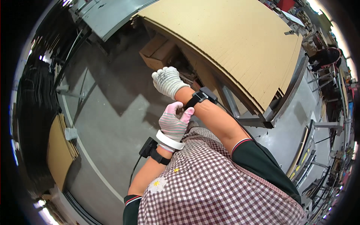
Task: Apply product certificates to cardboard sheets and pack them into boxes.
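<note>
My right hand (168, 81), in a white-and-grey striped knit glove, is curled into a fist in the air above the floor. Nothing sticks out of it, though its palm side is hidden. Around my right wrist runs a black strap (195, 99) with a small black box (208, 95). Close below that strap is my left hand (174, 123), in a striped glove with pink fingertips. Its thumb and forefinger curve apart with a gap between them; the other fingers are mostly hidden. A white ring (169, 141) and a second black strap (159, 157) circle my left wrist.
A stack of large tan boards (228, 41) lies on a metal-framed table ahead and to the right. Under it sits a cardboard box (159, 52). More tan boards (60, 150) lean at the left beside dark stacked material (35, 93). A grey table (108, 17) stands far left.
</note>
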The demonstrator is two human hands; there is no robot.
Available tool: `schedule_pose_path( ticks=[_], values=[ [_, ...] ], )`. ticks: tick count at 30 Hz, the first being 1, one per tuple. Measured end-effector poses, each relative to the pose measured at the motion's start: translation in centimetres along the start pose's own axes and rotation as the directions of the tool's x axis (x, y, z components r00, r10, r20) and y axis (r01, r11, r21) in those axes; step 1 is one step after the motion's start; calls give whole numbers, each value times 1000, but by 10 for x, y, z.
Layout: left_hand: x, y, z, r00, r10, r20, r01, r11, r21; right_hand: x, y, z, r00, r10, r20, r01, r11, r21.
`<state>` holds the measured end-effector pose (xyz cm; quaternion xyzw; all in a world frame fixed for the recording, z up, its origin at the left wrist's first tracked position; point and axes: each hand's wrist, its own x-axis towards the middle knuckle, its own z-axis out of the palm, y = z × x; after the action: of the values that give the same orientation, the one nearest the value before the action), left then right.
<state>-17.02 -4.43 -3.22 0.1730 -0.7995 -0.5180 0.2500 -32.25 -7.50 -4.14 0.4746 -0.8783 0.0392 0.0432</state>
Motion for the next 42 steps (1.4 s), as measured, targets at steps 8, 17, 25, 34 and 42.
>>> schedule_pose_path(
  ticks=[8,17,25,34,42],
  values=[
    [101,45,65,434,548,715,-688,714,-129,1,47,7,1000,2,-3,-1,996,84],
    [257,32,37,645,672,364,-584,741,-333,-71,169,-73,654,389,-649,-246,920,304],
    [447,-75,6,948,190,254,-150,974,-168,-336,266,-15,-415,836,-360,-858,-227,461],
    [514,-163,-18,976,27,218,2,991,-135,-356,335,-26,-598,793,115,-699,-586,409],
    [559,-168,-56,988,-103,-113,143,888,436,-397,397,-10,-243,968,69,-738,-230,634]
  ],
)
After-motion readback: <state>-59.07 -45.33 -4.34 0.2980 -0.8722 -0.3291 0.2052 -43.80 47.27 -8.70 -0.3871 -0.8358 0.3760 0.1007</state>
